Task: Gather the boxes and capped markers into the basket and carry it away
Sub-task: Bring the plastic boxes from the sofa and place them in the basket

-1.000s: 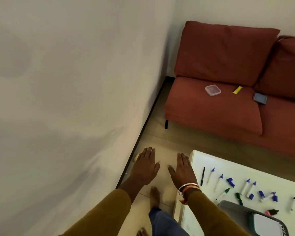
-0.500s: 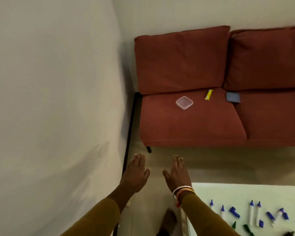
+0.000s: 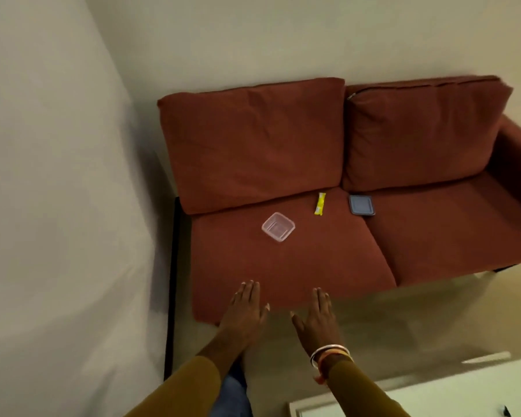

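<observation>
I held left hand (image 3: 245, 314) and right hand (image 3: 318, 322) flat, fingers straight, empty, before the sofa (image 3: 433, 236); clear box (image 3: 278, 226) lay on its seat.

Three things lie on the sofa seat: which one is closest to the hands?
The clear open box: it sits mid-cushion, while the yellow packet and the flat blue-grey item lie farther back by the backrest.

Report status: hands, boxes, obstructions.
Left hand open, right hand open, both empty. Clear box on sofa seat, ahead of hands. Nothing between them.
</observation>
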